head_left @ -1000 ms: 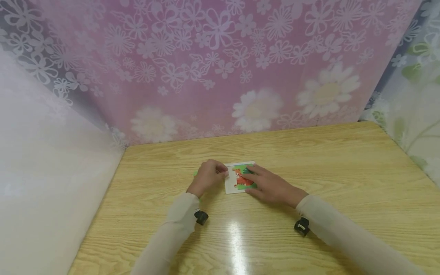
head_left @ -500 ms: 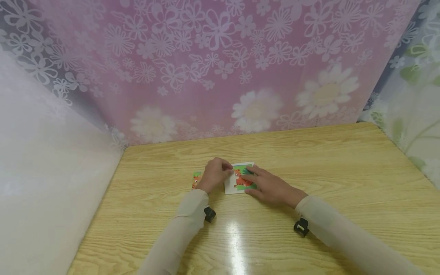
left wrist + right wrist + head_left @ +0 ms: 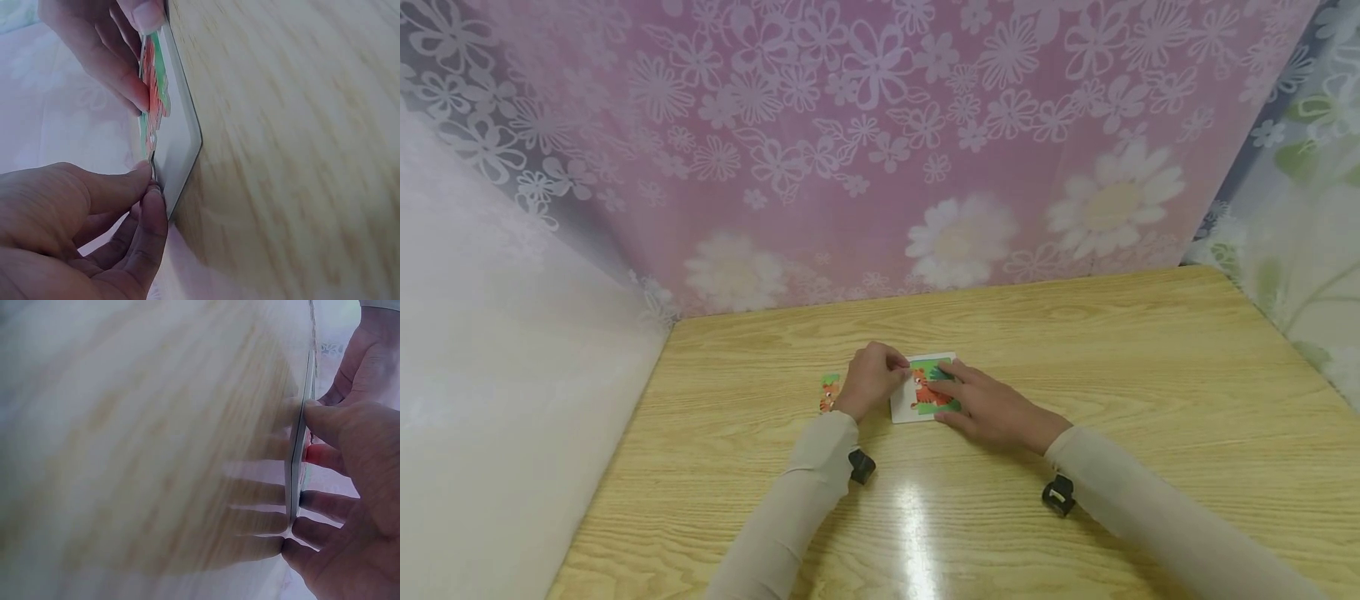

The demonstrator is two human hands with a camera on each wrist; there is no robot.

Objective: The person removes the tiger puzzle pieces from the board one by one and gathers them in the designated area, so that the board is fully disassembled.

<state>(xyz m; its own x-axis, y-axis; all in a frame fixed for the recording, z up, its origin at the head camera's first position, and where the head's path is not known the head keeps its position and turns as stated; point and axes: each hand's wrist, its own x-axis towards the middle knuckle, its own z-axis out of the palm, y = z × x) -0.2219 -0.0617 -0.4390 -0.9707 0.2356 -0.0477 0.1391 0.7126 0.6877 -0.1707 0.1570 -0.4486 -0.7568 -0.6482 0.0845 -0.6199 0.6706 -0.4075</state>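
Observation:
A white puzzle board point(image 3: 901, 409) lies flat on the table, with pieces of an orange tiger picture point(image 3: 922, 390) on a green ground filling its right side. My left hand point(image 3: 871, 382) is at the board's upper left. Its thumb and fingertips pinch a thin puzzle piece point(image 3: 154, 174), seen edge-on in the left wrist view and mostly hidden. My right hand point(image 3: 992, 406) rests on the board's right part with spread fingers, some on the picture. In the right wrist view its thumb point(image 3: 319, 419) touches the board's edge.
Left of my left hand, another tiger puzzle piece point(image 3: 828, 393) lies on the wood-grain table point(image 3: 737, 517), partly covered by the hand. A pink flowered curtain point(image 3: 820, 167) hangs behind the table. White panels of cloth stand at the left and right.
My left hand has moved a little right along the board's upper left, uncovering the loose tiger piece on the table. My right hand has stayed in place.

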